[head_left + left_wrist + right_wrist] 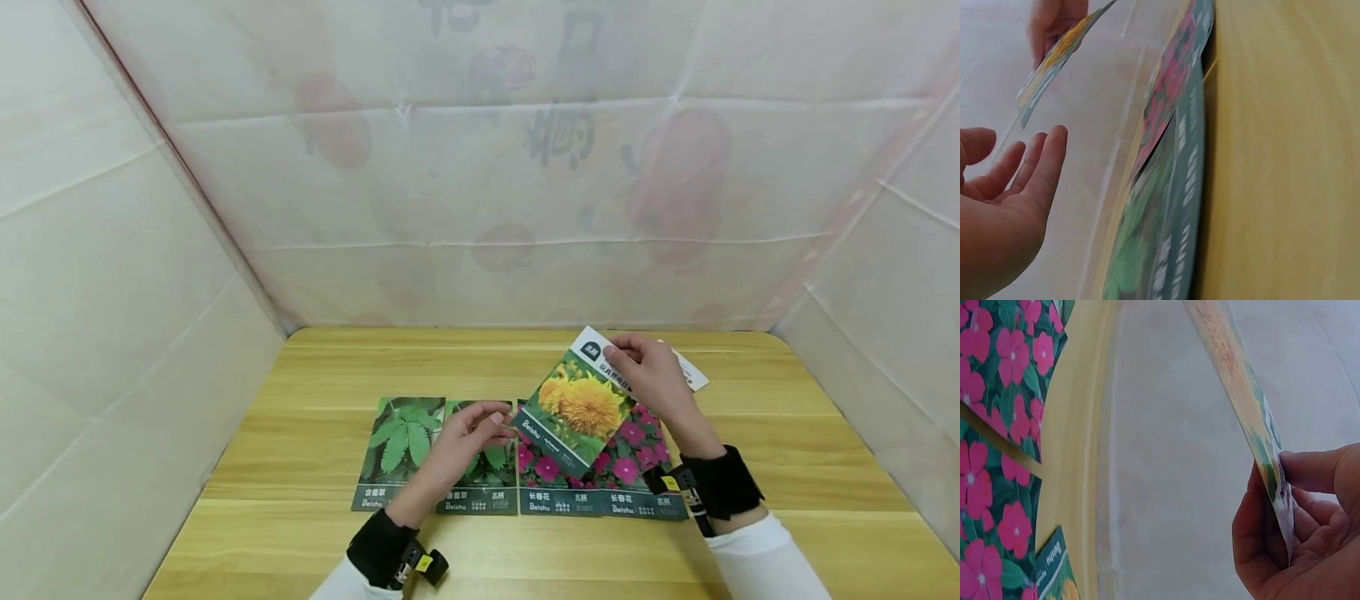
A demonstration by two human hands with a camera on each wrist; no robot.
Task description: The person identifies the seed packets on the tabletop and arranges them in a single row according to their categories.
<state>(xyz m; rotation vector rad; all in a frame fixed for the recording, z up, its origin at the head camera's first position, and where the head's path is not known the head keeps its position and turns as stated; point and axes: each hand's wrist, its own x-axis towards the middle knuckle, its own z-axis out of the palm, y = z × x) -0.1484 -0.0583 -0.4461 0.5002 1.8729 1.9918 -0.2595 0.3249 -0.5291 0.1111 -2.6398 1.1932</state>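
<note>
My right hand point(654, 379) pinches the top end of a seed packet point(577, 408) with a yellow sunflower picture, thumb on its front and fingers behind. The packet is tilted and raised above the table. Just short of its lower left corner is my left hand point(467, 437), fingers extended and thumb apart; the left wrist view has a gap between the fingertips and the packet. Below lie two packets with green leaves point(405, 437) on the left and two with pink flowers point(637, 446) on the right, side by side in a row.
Behind my right hand lies another packet point(692, 372), mostly hidden in the head view; its yellow flower and dark band show in the right wrist view. The wooden table point(322, 367) is bordered by pale fabric walls point(465, 192) at the back and both sides.
</note>
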